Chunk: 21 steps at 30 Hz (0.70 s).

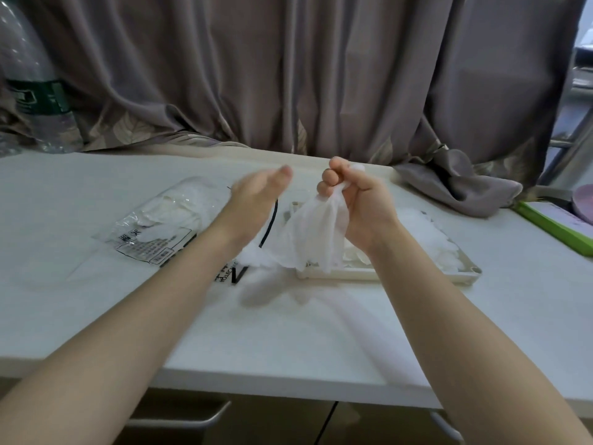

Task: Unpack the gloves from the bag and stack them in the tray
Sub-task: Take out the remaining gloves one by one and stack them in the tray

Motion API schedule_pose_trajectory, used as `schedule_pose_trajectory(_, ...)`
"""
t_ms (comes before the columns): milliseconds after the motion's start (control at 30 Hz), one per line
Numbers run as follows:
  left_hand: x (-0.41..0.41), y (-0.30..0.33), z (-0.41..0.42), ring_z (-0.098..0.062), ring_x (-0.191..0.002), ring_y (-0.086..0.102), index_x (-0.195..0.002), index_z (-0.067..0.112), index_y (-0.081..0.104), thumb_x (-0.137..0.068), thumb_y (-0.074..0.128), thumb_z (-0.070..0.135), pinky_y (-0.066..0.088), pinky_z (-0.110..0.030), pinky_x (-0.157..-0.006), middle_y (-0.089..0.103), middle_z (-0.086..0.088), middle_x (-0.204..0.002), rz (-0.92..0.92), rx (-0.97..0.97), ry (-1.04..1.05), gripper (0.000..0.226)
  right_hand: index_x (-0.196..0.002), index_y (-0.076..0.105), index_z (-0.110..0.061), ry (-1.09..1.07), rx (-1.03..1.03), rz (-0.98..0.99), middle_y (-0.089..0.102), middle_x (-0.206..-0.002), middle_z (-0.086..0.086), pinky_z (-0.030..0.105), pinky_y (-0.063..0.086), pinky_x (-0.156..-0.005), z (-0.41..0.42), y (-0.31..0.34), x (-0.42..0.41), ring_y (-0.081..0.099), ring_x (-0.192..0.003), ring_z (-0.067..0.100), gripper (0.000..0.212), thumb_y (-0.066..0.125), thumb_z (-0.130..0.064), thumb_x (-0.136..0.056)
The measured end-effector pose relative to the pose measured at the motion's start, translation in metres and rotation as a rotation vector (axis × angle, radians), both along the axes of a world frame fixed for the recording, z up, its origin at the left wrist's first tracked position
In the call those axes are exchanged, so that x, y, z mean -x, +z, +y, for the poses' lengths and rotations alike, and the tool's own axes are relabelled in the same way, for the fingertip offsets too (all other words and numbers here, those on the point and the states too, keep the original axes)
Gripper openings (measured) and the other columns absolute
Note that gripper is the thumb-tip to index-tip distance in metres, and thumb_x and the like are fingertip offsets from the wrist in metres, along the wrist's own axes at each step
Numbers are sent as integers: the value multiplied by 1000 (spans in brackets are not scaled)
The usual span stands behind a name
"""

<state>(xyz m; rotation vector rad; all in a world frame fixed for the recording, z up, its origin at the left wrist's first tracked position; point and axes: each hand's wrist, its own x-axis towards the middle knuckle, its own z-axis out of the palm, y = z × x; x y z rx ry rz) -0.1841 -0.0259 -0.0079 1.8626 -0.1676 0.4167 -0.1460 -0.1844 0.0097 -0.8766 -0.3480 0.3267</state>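
Note:
My right hand grips a thin translucent white glove by one end, and the glove hangs down over the left edge of the cream tray. Several white gloves lie in the tray. My left hand hovers just left of the hanging glove, fingers straight, holding nothing. The clear plastic bag with more gloves inside lies on the white table to the left.
A big clear water bottle stands at the back left. Grey curtain hangs behind the table, with a fold resting at the back right. A green-edged box sits at the right edge. A black cord lies under my hands.

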Motion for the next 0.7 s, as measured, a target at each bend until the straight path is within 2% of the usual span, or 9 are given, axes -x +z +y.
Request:
schedule_pose_trajectory(33,6,4,-7,-1,-92,55,-94,15,61,-74,56,66,41,-16,-83,59,7,-99,106,70,-167,55,-81,53,-9,-21,-19,-3,54,-59,1,23,44,-59,-1,2,0,53,-52,14,25,33,-8,-95)
schedule_pose_trajectory(100,7,4,-15,-6,-84,61,-90,10,66,-71,68,57,44,-24,-80,65,7,-88,267,24,-331,50,-82,54,-10,-73,-33,-7,54,-60,1,25,45,-62,-7,6,2,56,-55,16,23,35,-9,-96)
schedule_pose_trajectory(200,6,1,-26,-6,-60,57,-81,10,63,-87,63,25,42,-19,-57,62,4,-69,305,101,-354,16,-90,60,-9,-267,188,-4,61,-72,5,30,55,-69,-21,7,4,66,-72,23,22,41,-18,-98)
schedule_pose_trajectory(300,5,6,-36,-7,-62,60,-86,13,63,-93,52,20,47,-18,-55,65,4,-72,295,306,-403,15,-109,60,-8,-407,567,-51,65,-106,17,36,53,-77,-34,-2,2,64,-89,27,42,35,-41,-100)
schedule_pose_trajectory(400,1,6,-41,-10,-67,61,-90,14,63,-95,47,19,51,-20,-58,66,2,-77,271,351,-405,18,-103,63,-10,-195,698,0,70,-88,9,30,52,-64,-48,-2,9,65,-74,22,59,36,-61,-91)
schedule_pose_trajectory(467,-2,5,-44,-15,-73,62,-91,14,62,-96,47,20,54,-24,-62,65,-1,-83,278,357,-371,17,-88,66,-10,-67,831,-123,68,-69,2,27,47,-59,-58,-3,13,62,-62,17,48,43,-53,-92)
schedule_pose_trajectory(533,-5,5,-46,-18,-78,62,-93,13,61,-96,46,20,55,-28,-67,65,-4,-86,297,368,-369,17,-80,66,-8,-4,896,-242,64,-61,0,24,40,-55,-67,-7,12,57,-54,11,27,59,-32,-90)
schedule_pose_trajectory(600,-6,5,-43,-16,-75,64,-95,12,62,-96,46,19,56,-27,-67,67,-2,-84,328,373,-386,17,-80,66,-7,33,843,-238,62,-66,1,23,40,-55,-75,-12,7,55,-58,12,15,68,-21,-79)
schedule_pose_trajectory(700,-10,3,-33,-13,-71,64,-93,11,63,-94,49,18,56,-27,-68,67,-1,-80,362,318,-411,16,-72,62,-13,39,604,-212,62,-63,-3,19,44,-53,-91,-12,3,58,-56,9,5,59,-18,-75)
